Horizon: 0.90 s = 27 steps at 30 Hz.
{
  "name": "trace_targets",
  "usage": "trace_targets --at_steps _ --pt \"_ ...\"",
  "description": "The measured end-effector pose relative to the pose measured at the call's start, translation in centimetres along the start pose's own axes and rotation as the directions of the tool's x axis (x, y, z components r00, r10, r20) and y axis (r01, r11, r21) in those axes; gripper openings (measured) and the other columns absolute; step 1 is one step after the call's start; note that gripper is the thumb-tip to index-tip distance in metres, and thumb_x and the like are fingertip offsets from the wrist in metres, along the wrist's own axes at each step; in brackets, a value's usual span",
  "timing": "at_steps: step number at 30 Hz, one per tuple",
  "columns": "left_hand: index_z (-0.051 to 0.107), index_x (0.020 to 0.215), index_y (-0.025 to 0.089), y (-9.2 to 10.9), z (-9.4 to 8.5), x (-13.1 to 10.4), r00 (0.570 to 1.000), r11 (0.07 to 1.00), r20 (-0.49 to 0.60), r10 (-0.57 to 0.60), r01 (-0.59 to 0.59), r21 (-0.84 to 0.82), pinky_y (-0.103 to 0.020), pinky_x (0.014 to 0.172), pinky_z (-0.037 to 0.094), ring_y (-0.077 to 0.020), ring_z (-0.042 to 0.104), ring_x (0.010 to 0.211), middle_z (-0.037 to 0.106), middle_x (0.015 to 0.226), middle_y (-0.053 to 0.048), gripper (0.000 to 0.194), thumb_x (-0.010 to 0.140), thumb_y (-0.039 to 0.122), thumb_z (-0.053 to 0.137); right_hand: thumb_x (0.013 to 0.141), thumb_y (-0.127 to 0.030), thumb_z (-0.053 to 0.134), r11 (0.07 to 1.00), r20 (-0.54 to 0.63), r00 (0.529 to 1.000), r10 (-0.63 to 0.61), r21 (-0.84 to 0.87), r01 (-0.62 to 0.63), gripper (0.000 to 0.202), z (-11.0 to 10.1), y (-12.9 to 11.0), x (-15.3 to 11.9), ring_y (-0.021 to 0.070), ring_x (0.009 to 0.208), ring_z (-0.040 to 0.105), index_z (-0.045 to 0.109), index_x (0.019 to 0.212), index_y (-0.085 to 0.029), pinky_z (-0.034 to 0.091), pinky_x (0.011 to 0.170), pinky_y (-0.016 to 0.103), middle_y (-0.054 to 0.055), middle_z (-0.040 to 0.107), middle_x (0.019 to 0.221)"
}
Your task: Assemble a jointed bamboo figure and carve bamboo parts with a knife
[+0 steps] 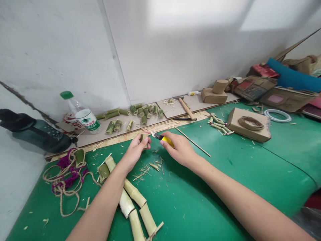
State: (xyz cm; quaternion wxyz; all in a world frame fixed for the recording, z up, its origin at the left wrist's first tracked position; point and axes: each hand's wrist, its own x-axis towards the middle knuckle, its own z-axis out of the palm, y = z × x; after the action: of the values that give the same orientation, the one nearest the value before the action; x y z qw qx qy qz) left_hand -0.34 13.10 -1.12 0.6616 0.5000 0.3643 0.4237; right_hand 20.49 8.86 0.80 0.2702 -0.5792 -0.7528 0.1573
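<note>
My left hand [138, 148] is closed around a short piece of bamboo [144, 136], partly hidden by the fingers. In my right hand [179, 147] is a yellow and black utility knife [167, 140], its blade out and pointing left at the bamboo. A small gap seems to separate blade and bamboo. Thin bamboo shavings [142, 172] lie on the green tabletop [200, 190] below my hands. Under my left forearm, jointed pale bamboo sections [135, 192] stretch toward the front edge.
Cut bamboo pieces [144, 112], a hammer [187, 108] and a bottle with a green cap [85, 115] stand along the wall. Left lies tangled twine [66, 187]. Small bamboo bundles [219, 124], a cardboard block [247, 129] and a thin stick [193, 142] are at right.
</note>
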Motion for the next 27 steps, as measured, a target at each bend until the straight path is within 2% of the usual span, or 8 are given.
trace_targets --at_steps 4,9,15,19,24,27 --pt "0.065 0.12 0.019 0.2 0.0 -0.4 0.999 0.999 0.048 -0.01 0.011 -0.03 -0.023 0.074 0.044 -0.0125 0.056 0.078 0.062 0.092 0.0 0.053 0.077 0.04 0.086 0.104 -0.037 0.05 0.999 0.024 0.999 -0.041 0.014 0.041 0.028 0.0 -0.2 -0.1 0.0234 0.093 0.07 0.063 0.122 -0.02 0.045 0.079 0.03 0.009 0.076 0.105" --pt "0.065 0.127 0.021 0.0 -0.3 -0.6 0.994 0.997 0.102 -0.036 0.028 0.078 -0.026 0.089 0.046 -0.0167 0.061 0.095 0.067 0.106 -0.003 0.061 0.073 0.034 0.089 0.103 -0.037 0.052 0.995 0.088 0.991 -0.098 0.001 0.098 0.026 0.0 -0.5 -0.4 0.0217 0.084 0.068 0.064 0.119 -0.019 0.041 0.073 0.029 0.008 0.076 0.1" --pt "0.069 0.119 0.018 0.5 0.1 -0.6 0.995 0.985 0.098 -0.02 0.003 0.173 -0.025 0.079 0.046 -0.0164 0.059 0.086 0.066 0.098 -0.003 0.058 0.068 0.033 0.092 0.103 -0.036 0.052 0.983 0.123 0.976 -0.181 0.013 0.181 0.026 0.3 -0.8 -0.7 0.0233 0.093 0.069 0.063 0.119 -0.019 0.043 0.079 0.031 0.009 0.075 0.11" --pt "0.071 0.112 0.017 0.9 0.5 -0.6 0.996 0.984 0.086 -0.008 -0.007 0.177 -0.024 0.074 0.045 -0.015 0.056 0.079 0.064 0.089 -0.001 0.057 0.062 0.03 0.095 0.102 -0.034 0.051 0.984 0.16 0.971 -0.177 0.013 0.178 0.024 0.5 -0.9 -0.8 0.0228 0.088 0.068 0.063 0.117 -0.019 0.043 0.075 0.03 0.009 0.075 0.106" --pt "0.07 0.108 0.018 0.4 0.4 -0.5 0.996 0.972 0.09 0.026 -0.046 0.229 -0.024 0.073 0.044 -0.0151 0.055 0.078 0.063 0.089 0.0 0.05 0.066 0.033 0.092 0.101 -0.036 0.052 0.987 0.182 0.973 -0.144 -0.046 0.155 0.027 0.5 -1.0 -0.8 0.0226 0.078 0.068 0.062 0.12 -0.019 0.037 0.068 0.029 0.007 0.076 0.092" --pt "0.067 0.104 0.018 -0.1 0.3 -0.4 0.994 0.962 0.104 0.041 -0.067 0.264 -0.024 0.069 0.041 -0.0139 0.052 0.073 0.06 0.084 0.001 0.044 0.071 0.035 0.09 0.101 -0.034 0.052 0.986 0.192 0.972 -0.135 -0.069 0.151 0.028 0.4 -1.0 -0.8 0.0225 0.077 0.069 0.062 0.122 -0.019 0.036 0.068 0.029 0.007 0.077 0.092"
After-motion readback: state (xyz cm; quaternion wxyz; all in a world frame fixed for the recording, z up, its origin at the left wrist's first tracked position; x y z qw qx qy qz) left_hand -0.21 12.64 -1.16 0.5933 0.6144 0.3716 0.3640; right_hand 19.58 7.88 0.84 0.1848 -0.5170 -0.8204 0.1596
